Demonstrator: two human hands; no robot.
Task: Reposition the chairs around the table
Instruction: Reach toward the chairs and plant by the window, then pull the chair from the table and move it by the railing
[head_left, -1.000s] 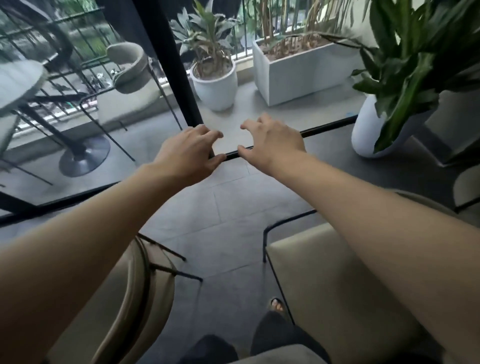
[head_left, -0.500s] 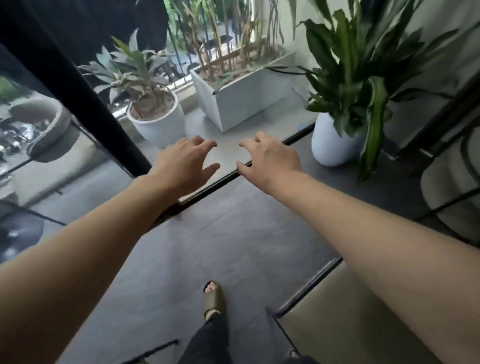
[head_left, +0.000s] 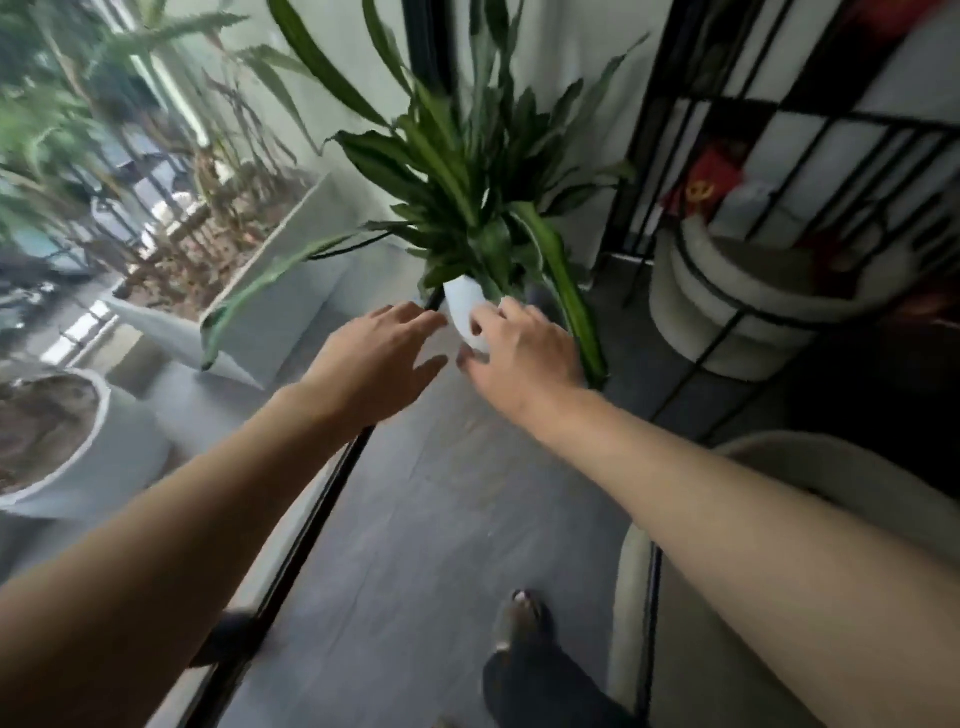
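My left hand (head_left: 371, 364) and my right hand (head_left: 524, 358) are stretched out in front of me, fingers apart, holding nothing. A beige upholstered chair (head_left: 810, 597) with a thin black frame sits at the lower right, under my right forearm. A second beige chair (head_left: 737, 296) with black wire legs stands farther back on the right. No table is in view. The picture is blurred by motion.
A leafy plant in a white pot (head_left: 465, 312) stands just beyond my hands. Behind the glass on the left are a white rectangular planter (head_left: 291, 291) and a round white pot (head_left: 88, 457). A black door track (head_left: 322, 509) crosses the grey floor. A black grid shelf (head_left: 810, 130) stands at the back right.
The view has swung to the right: the white-potted plant is now directly ahead and the far chair has come into sight. Both hands stay out front, empty.
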